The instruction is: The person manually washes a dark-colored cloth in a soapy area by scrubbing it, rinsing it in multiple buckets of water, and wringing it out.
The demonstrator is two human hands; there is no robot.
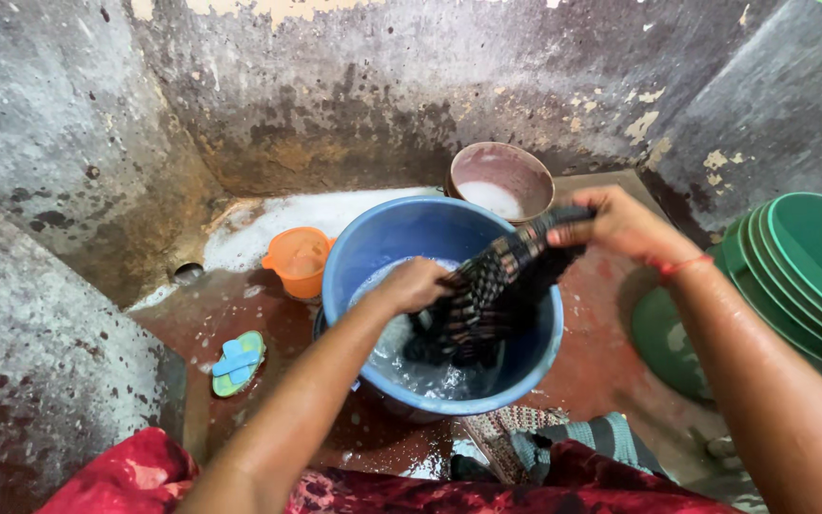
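Head view: left hand (414, 283) clenched on the lower part of a dark patterned cloth (487, 295), low inside the blue bucket (359, 249), just above soapy water. Right hand (620, 226) gripping the cloth's upper end, raised over the bucket's far rim. Cloth stretched taut between both hands. Near the bucket: orange cup (299, 261), maroon bowl (500, 180), green basins (806, 276), 1 scrub brush (237, 364).

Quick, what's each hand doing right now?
Left hand: closed on the dark patterned cloth over the blue bucket.
Right hand: gripping the cloth's upper end.
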